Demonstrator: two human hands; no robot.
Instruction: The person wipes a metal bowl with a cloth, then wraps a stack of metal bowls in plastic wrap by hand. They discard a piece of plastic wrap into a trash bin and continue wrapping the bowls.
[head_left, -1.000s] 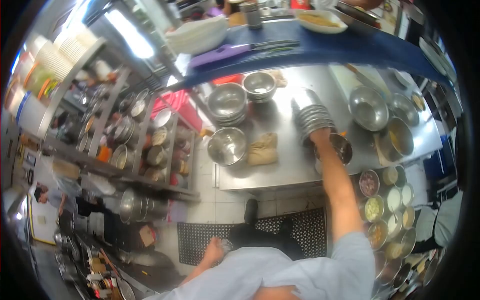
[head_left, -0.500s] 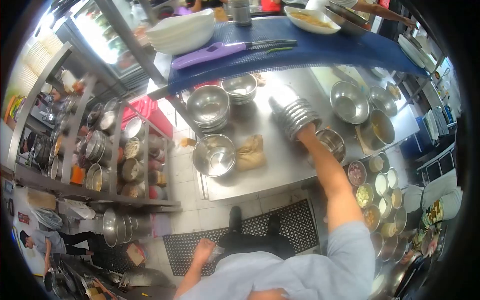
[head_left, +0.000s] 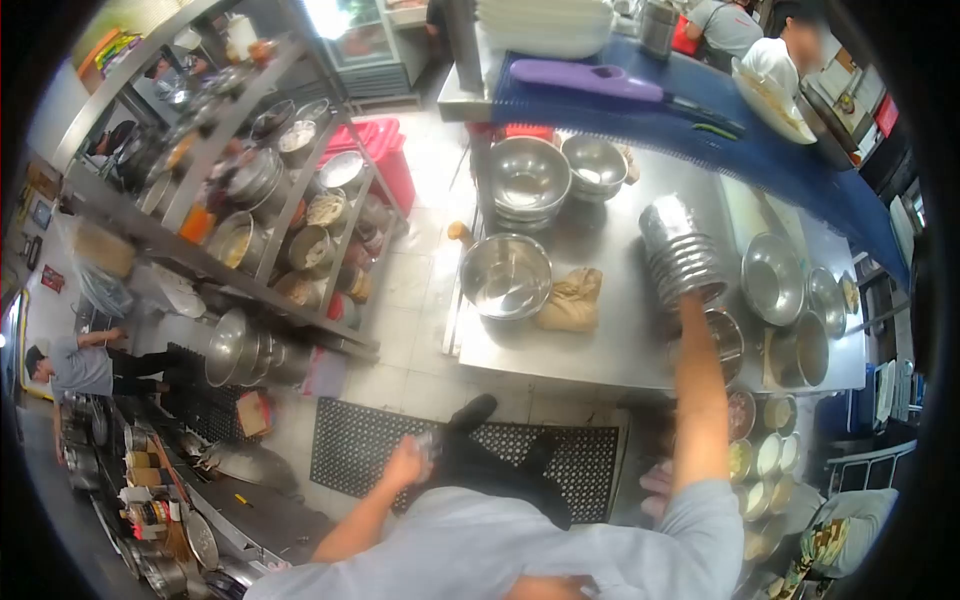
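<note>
My right hand (head_left: 690, 299) reaches out over the steel table (head_left: 630, 350) to the open end of a stack of metal bowls (head_left: 683, 250), tilted onto its side. The hand seems to grip the stack, though its fingers are hidden at the mouth. Beside the wrist sits a round metal bowl (head_left: 727, 340), partly covered by my forearm. My left hand (head_left: 406, 463) hangs low over the black mat (head_left: 350, 445), its fingers closed around a small clear, crumpled-looking thing (head_left: 429, 447) that is blurred.
On the table's left stand nested metal bowls (head_left: 530, 175), a single bowl (head_left: 506, 278) and a brown bag (head_left: 572, 300). A blue-covered shelf (head_left: 620, 100) overhangs the far side, bearing a purple lighter (head_left: 585, 78). Ingredient containers (head_left: 768, 452) line the right. Other people stand farther off.
My view has turned, so the table appears farther right. My right hand stays at the bowl stack, which has shifted slightly on the table. My left hand remains low and closed.
</note>
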